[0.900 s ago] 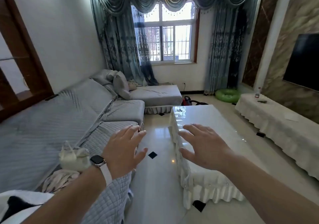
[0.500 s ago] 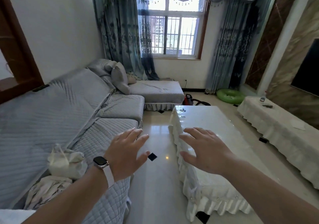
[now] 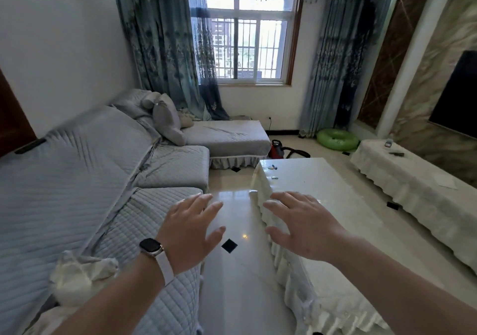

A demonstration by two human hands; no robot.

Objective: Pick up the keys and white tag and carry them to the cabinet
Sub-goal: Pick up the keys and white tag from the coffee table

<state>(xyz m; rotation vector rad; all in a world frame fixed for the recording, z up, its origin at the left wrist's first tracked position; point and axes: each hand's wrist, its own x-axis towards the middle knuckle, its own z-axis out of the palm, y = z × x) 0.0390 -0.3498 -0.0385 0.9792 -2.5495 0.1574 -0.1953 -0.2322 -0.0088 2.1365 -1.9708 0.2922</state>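
Observation:
A small bunch of keys with a white tag [image 3: 272, 166] lies at the far left corner of the white coffee table [image 3: 333, 197]. Another small bluish item [image 3: 274, 178] lies a little nearer along the same edge. My left hand [image 3: 191, 231] hovers open over the floor strip between sofa and table, a watch on its wrist. My right hand [image 3: 302, 227] hovers open over the table's near left edge. Both hands hold nothing and are well short of the keys. The long low cabinet [image 3: 418, 195], draped in white cloth, runs along the right wall.
A grey L-shaped sofa [image 3: 85, 179] fills the left, with a white bag [image 3: 77, 278] on its near seat. A red vacuum [image 3: 277, 148] and a green swim ring [image 3: 336, 138] sit on the floor beyond the table. A glossy tiled aisle [image 3: 232, 270] runs between sofa and table.
The view has advanced toward the window and table's far end; the sofa and bag slid back. Both hands stay open and outstretched in front.

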